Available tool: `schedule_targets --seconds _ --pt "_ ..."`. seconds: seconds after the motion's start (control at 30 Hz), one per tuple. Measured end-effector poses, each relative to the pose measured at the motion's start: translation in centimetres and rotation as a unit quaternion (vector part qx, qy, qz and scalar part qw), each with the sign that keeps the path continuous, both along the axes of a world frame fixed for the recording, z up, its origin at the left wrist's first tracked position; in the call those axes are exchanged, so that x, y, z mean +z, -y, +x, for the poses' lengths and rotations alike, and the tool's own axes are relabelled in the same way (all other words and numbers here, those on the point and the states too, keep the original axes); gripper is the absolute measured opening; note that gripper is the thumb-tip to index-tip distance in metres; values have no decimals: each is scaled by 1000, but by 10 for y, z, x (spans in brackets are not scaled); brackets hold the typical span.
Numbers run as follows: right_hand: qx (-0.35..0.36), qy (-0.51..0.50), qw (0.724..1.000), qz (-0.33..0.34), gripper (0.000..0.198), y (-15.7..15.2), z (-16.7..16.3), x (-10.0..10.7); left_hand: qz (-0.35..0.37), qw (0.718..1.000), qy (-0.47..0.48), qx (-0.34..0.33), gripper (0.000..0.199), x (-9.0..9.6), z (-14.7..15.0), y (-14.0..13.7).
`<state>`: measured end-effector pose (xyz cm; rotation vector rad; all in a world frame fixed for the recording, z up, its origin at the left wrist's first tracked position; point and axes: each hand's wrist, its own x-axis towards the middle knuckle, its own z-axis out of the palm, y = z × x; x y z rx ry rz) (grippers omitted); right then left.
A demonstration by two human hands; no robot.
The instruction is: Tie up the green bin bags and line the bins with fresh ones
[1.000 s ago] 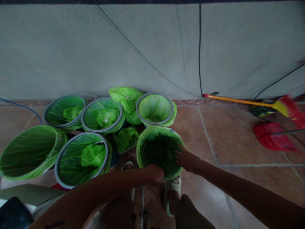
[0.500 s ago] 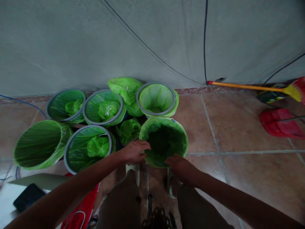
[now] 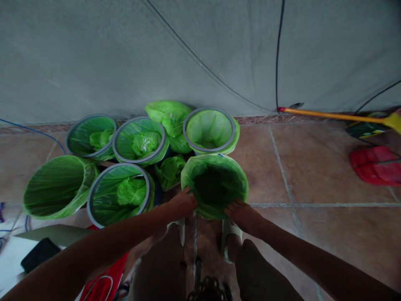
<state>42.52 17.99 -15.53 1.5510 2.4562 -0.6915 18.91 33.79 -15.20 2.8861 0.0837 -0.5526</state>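
Right in front of me stands a bin with a pale green plastic liner point(image 3: 216, 165) folded over its rim; its inside is dark. At the near left of that rim is my left hand point(image 3: 184, 202), fingers closed on the liner's edge. My right hand point(image 3: 242, 214) grips the liner at the near right, its fingertips over the rim and inside. Behind it, touching or nearly so, is another lined bin point(image 3: 231, 136) with a grey ring. A crumpled green bag point(image 3: 171, 170) lies just left of the bin I hold.
Several green-lined bins point(image 3: 90, 196) stand to the left, some with bunched bags inside. A stuffed green bag point(image 3: 167, 115) leans near the wall. At right are an orange broom handle point(image 3: 332, 115) and a red dustpan point(image 3: 372, 165). A black phone-like object point(image 3: 40, 254) lies lower left.
My left hand has moved down onto the near-left rim and closed on the liner. My right hand has shifted slightly right along the rim. The view has moved a little.
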Motion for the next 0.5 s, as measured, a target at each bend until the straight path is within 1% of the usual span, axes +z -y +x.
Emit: schedule_targets --seconds 0.1,0.17,0.2,0.23,0.3,0.33,0.37,0.43,0.5 --pt "19 1 1000 7 18 -15 16 0 -6 998 -26 50 14 -1 4 14" --pt "21 3 1000 9 19 -21 21 4 -15 996 -33 78 17 4 5 19" --pt "17 -2 1000 11 20 -23 21 8 -23 996 -32 83 23 8 4 20" --pt "8 -14 1000 15 23 -22 20 14 -36 996 -26 79 34 14 3 20" --pt "-21 -53 998 19 35 -19 10 25 -71 995 -5 65 61 28 -1 15" --pt "-38 -78 996 16 41 -17 2 30 -87 994 10 63 69 34 -3 11" --pt "-55 -102 993 10 45 -16 -9 34 -99 993 26 66 71 40 -5 5" --pt "-83 -137 987 -6 48 -15 -33 35 -105 990 51 82 63 48 -8 -7" --pt "-95 -133 986 -21 46 -17 -57 27 -88 991 57 83 53 49 -9 -19"
